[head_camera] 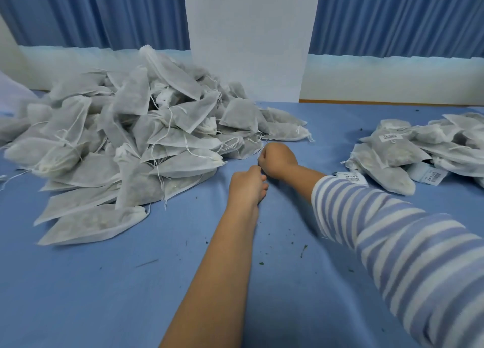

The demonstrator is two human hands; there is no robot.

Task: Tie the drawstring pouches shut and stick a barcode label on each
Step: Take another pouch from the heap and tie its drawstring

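Observation:
A big heap of white drawstring pouches (136,135) fills the left of the blue table. My left hand (247,184) and my right hand (277,159) meet at the heap's right edge, fingers curled, each pinching a thin white drawstring (260,156) that leads from a pouch (242,150) lying at the edge of the heap. A smaller pile of pouches (419,148) lies at the right, one carrying a barcode label (390,137). Loose barcode labels (352,177) lie beside that pile.
The blue cloth (131,282) covers the table and is scattered with small dark crumbs. Blue curtains (392,15) and a white wall panel (248,38) stand behind. My right arm wears a blue-and-white striped sleeve (392,243).

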